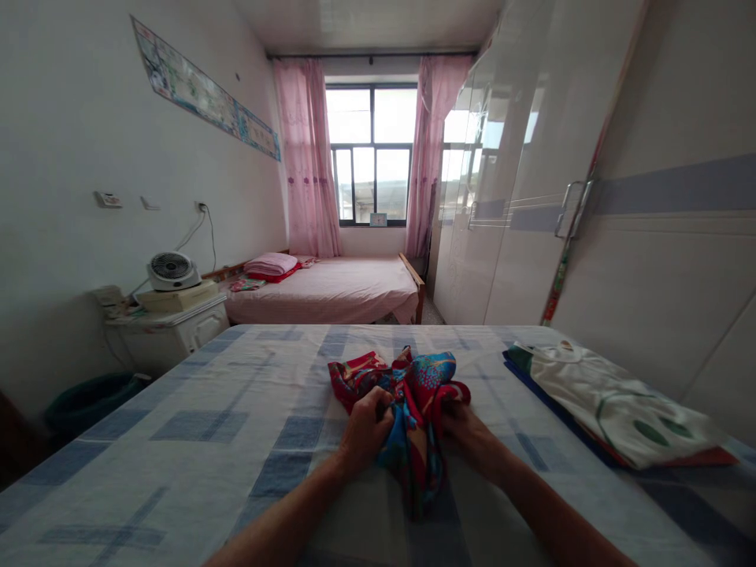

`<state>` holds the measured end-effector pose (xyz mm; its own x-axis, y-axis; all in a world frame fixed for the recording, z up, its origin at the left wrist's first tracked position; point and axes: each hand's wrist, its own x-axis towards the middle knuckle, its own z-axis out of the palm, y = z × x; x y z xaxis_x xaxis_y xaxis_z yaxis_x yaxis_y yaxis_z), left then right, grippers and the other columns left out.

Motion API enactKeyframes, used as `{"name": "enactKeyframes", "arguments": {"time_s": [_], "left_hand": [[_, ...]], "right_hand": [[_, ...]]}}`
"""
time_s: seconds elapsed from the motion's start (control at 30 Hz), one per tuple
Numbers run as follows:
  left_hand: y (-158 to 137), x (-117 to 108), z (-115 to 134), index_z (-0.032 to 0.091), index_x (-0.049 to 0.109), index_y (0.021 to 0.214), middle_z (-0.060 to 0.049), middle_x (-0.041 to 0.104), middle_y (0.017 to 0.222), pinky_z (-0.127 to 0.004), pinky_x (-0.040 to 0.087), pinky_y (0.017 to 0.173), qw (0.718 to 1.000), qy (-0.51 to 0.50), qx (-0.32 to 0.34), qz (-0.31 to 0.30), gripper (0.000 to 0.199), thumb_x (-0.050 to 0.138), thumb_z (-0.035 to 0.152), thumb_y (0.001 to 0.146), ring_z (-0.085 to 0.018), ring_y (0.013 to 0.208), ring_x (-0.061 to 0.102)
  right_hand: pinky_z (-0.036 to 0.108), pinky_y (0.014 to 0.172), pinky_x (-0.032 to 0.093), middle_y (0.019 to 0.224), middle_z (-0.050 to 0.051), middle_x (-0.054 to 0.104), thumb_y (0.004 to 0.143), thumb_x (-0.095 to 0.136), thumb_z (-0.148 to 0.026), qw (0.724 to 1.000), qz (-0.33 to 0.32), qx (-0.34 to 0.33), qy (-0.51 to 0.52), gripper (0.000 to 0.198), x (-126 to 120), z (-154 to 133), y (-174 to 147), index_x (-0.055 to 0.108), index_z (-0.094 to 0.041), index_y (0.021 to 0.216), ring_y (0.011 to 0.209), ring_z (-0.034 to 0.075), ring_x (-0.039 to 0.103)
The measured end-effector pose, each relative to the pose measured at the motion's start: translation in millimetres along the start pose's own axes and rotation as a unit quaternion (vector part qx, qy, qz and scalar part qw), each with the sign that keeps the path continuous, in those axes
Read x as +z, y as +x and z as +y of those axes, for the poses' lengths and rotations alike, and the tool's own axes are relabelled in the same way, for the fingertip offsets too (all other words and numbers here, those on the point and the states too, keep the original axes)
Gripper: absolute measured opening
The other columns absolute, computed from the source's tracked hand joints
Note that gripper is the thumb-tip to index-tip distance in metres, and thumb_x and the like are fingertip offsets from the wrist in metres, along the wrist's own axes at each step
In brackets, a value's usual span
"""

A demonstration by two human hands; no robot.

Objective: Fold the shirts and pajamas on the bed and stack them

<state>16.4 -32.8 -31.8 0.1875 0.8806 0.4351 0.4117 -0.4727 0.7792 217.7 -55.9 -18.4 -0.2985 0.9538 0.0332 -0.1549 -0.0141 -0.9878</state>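
A crumpled red and blue patterned cloth (413,402) lies bunched on the bed sheet (218,425), straight in front of me. On its left side my left hand (367,425) is closed, with the fabric pinched between thumb and fingers. My right hand (466,433) grips the cloth's right side, its fingertips partly hidden under a red fold. One end of the cloth hangs toward me between the two wrists. What kind of garment or cloth it is, I cannot tell.
Folded clothes (620,405), white on top with dark blue beneath, lie at the right. Beyond the near bed stands a second bed (331,287) with a folded pink quilt (270,264). A fan (173,270) sits on the left cabinet (177,327). Tall wardrobes (520,213) line the right.
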Motion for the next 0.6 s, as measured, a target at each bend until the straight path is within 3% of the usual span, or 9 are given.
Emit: {"name": "enactKeyframes", "arguments": {"time_s": [0.13, 0.23, 0.4, 0.5, 0.6], "left_hand": [[-2, -1, 9, 0.019, 0.048, 0.072, 0.004, 0.051, 0.068, -0.022, 0.04, 0.063, 0.998, -0.054, -0.005, 0.015, 0.004, 0.047, 0.017, 0.075, -0.012, 0.064, 0.049], [-3, -3, 21, 0.02, 0.046, 0.072, 0.002, 0.056, 0.075, -0.022, 0.042, 0.067, 0.992, -0.109, -0.022, 0.056, 0.004, 0.047, 0.019, 0.076, -0.012, 0.069, 0.052], [-5, -1, 30, 0.02, 0.045, 0.07, 0.004, 0.049, 0.065, -0.021, 0.04, 0.059, 0.99, -0.129, -0.037, 0.044, 0.006, 0.049, 0.02, 0.075, -0.011, 0.06, 0.047], [-7, 2, 29, 0.019, 0.049, 0.077, 0.004, 0.05, 0.068, -0.021, 0.041, 0.062, 0.991, -0.118, -0.035, 0.044, 0.004, 0.049, 0.016, 0.074, -0.011, 0.064, 0.049], [-9, 5, 25, 0.018, 0.052, 0.09, 0.002, 0.053, 0.076, -0.022, 0.041, 0.067, 0.993, -0.12, -0.021, 0.012, 0.017, 0.049, 0.013, 0.074, -0.012, 0.07, 0.051]], "right_hand": [[0.041, 0.078, 0.052, 0.088, 0.007, 0.07, 0.066, 0.071, -0.042, 0.998, 0.019, 0.02, -0.056, 0.036, 0, -2, 0, 0.068, -0.021, 0.095, 0.082, 0.025, 0.065], [0.043, 0.069, 0.054, 0.083, 0.007, 0.07, 0.07, 0.068, -0.043, 0.995, 0.006, 0.06, -0.085, 0.035, 1, -6, -7, 0.068, -0.021, 0.097, 0.074, 0.024, 0.065], [0.04, 0.091, 0.047, 0.104, 0.005, 0.069, 0.076, 0.065, -0.044, 0.994, -0.043, 0.04, 0.093, 0.037, 14, -15, -17, 0.064, -0.022, 0.105, 0.1, 0.022, 0.063], [0.042, 0.092, 0.046, 0.096, 0.008, 0.071, 0.075, 0.062, -0.051, 0.985, -0.037, 0.054, 0.16, 0.041, 13, -14, -15, 0.066, -0.019, 0.1, 0.099, 0.025, 0.063], [0.043, 0.089, 0.048, 0.089, 0.009, 0.072, 0.069, 0.069, -0.047, 0.984, -0.024, 0.081, 0.155, 0.041, 10, -8, -14, 0.067, -0.018, 0.099, 0.093, 0.026, 0.065]]}}
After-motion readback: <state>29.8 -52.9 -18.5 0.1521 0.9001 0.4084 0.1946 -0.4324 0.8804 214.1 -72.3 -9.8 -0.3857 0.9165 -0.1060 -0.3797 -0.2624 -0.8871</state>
